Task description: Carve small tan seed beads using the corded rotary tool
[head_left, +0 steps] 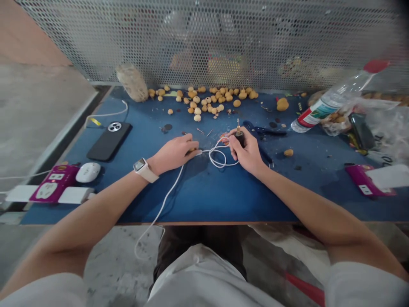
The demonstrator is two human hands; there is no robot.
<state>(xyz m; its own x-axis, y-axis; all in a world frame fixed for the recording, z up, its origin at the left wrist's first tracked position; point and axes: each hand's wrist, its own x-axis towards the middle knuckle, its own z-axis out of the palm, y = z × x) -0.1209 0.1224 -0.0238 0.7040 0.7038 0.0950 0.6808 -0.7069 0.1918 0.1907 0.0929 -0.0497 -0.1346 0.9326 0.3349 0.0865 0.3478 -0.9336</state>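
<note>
My left hand [174,153] rests on the blue tabletop [204,198], its fingers closed on a small tan bead [192,149] that is mostly hidden. My right hand [246,154] grips a small black rotary tool [239,138] with a thin brass bit pointing up. A white cable [217,160] loops between my hands, and another length [162,202] runs down past the table's near edge. Small metal pins [204,132] and dark bits lie just beyond my fingers. A heap of tan wooden beads [204,100] spreads farther back.
A perforated metal screen [204,38] backs the table. Left of my hands are a black phone [108,140], a white earbud case [87,172] and a power strip [54,184]. To the right lie blue-handled pliers [263,130], a plastic bottle [335,102] and a clear bag [380,123].
</note>
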